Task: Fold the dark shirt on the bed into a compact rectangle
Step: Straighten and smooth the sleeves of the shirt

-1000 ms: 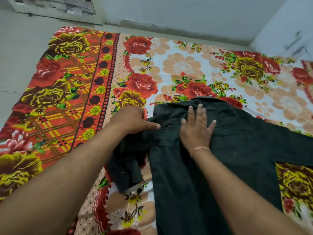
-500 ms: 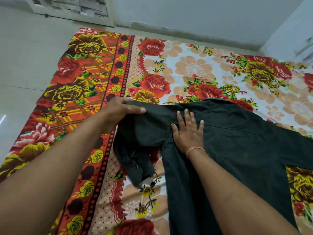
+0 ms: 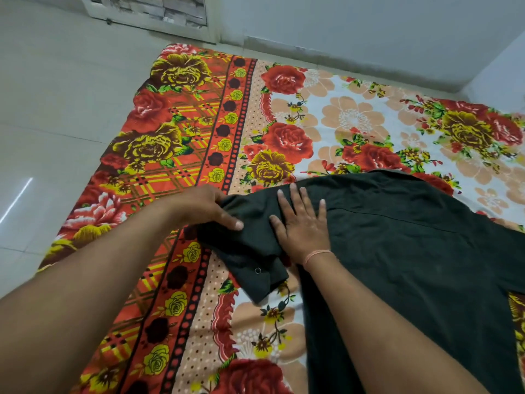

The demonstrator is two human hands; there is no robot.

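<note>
The dark shirt (image 3: 412,251) lies back-up on the flowered bedsheet (image 3: 355,123), collar toward the wall. Its left sleeve (image 3: 250,257) is bunched and drawn out to the left, the cuff with a snap button hanging toward me. My left hand (image 3: 204,207) grips the sleeve near the shoulder, thumb on top of the cloth. My right hand (image 3: 301,223) lies flat with fingers spread on the shirt's left shoulder, pinning it down. A thin orange thread circles my right wrist. The right sleeve runs off the frame's right edge.
The bed's left edge meets a pale tiled floor (image 3: 51,123). A grey wall (image 3: 355,29) runs along the far side of the bed. A framed panel (image 3: 153,9) stands at the back left. Bare sheet lies left of and beyond the shirt.
My left hand has pulled the left sleeve outward to the left, away from the shirt's body. My right hand stays pressed flat on the shoulder. The view has shifted left.
</note>
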